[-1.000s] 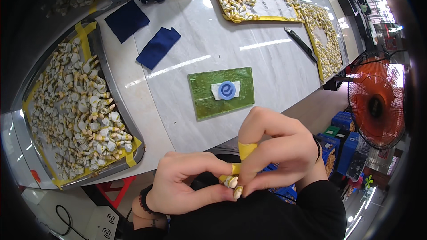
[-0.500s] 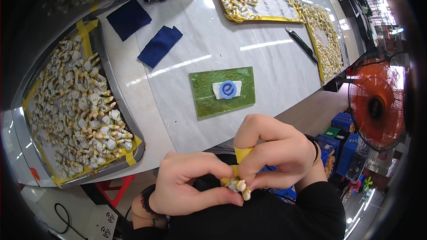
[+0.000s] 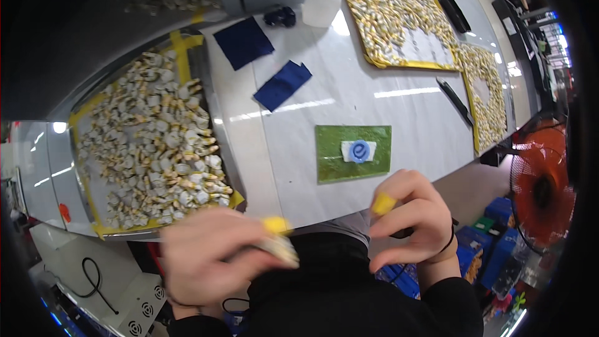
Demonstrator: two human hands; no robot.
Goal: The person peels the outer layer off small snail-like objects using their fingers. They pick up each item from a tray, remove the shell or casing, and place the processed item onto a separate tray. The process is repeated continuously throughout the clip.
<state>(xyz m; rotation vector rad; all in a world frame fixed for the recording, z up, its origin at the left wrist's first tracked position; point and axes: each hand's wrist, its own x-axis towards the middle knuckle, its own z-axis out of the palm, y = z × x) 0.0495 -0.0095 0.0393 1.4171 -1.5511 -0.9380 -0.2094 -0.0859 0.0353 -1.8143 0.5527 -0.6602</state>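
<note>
Tray (image 3: 217, 130), 9 o'clock: knobbly white-yellow pieces (image 3: 175, 150). Left hand (image 3: 212, 253) (blurred): pinching pale piece (image 3: 281, 249). Right hand (image 3: 415, 218), 4 o'clock: loosely spread.

- Small cream-white piece (image 3: 282, 249), blurred, its exact form unclear.
- I pinch it between the thumb and fingers of my left hand (image 3: 215, 253).
- It slants, lower end toward my right.

The worktop (image 3: 296, 150) looks smooth and glossy — the navy cloth (image 3: 243, 43) matt, the green slab (image 3: 331, 170) shiny, the bottle (image 3: 321, 9) translucent plastic.
</note>
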